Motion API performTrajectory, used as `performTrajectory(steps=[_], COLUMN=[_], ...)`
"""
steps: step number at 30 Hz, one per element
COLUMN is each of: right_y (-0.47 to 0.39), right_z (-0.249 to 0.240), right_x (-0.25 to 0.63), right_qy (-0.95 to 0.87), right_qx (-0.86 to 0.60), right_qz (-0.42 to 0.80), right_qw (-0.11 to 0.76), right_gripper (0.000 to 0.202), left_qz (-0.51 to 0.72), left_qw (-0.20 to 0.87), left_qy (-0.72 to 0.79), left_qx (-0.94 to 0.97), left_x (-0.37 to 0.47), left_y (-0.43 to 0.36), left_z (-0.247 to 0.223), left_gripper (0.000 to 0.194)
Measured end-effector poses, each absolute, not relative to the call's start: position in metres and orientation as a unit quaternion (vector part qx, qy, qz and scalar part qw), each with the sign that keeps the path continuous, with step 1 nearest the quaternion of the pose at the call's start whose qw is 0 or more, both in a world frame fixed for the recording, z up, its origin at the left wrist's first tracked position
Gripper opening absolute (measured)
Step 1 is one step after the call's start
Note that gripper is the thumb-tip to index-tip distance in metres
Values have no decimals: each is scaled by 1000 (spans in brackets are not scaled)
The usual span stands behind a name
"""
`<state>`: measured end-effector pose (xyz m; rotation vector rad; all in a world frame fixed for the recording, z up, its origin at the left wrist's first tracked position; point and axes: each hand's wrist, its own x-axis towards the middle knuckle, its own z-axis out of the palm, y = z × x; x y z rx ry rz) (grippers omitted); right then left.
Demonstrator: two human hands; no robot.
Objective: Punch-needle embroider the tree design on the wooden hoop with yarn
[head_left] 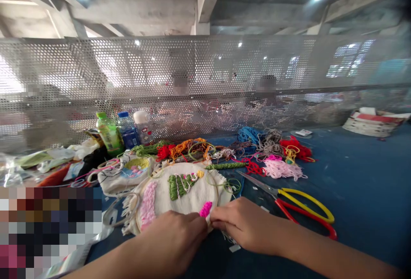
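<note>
A round embroidery hoop with white cloth [189, 185] lies on the blue table, bearing a green tree-like patch [180, 185], a pale pink band [148, 206] and a small bright pink patch [206, 209]. My left hand [175, 238] is closed at the hoop's near edge, fingertips hidden beside the bright pink patch. Just right of it, my right hand [239, 223] pinches at the hoop's near right edge. What sits between its fingertips is too small to make out. The two hands nearly touch.
Scissors with yellow and red handles [306, 210] lie open on the blue table [359, 185] at right. Yarn bundles [284, 169] spread behind the hoop. Bottles [129, 131] and a second embroidered cloth [128, 172] are at left. A perforated metal screen [218, 78] stands behind; a basket [369, 125] is far right.
</note>
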<state>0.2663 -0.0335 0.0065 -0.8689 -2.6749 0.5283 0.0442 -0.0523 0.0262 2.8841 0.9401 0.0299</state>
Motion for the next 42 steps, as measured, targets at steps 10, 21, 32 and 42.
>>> performTrajectory(steps=[10,21,32,42], right_y=[-41,-12,-11,-23], right_z=[13,10,-7,-8], right_x=[262,276,267,256], right_qy=[-892,-613,-570,-622], right_qx=[-347,-310,-244,-293], right_qz=[233,712,757,710], right_qw=[173,148,207,154], right_gripper=[21,28,31,45], left_qz=[5,13,-5,-29], left_qw=[33,0,-9,-15], left_qy=[325,329,348,307], left_qx=[945,944,937,951], left_x=[44,38,33,42], left_y=[-53,-45,-42,-50], left_z=[32,31,25,31], left_gripper=[20,13,12,9])
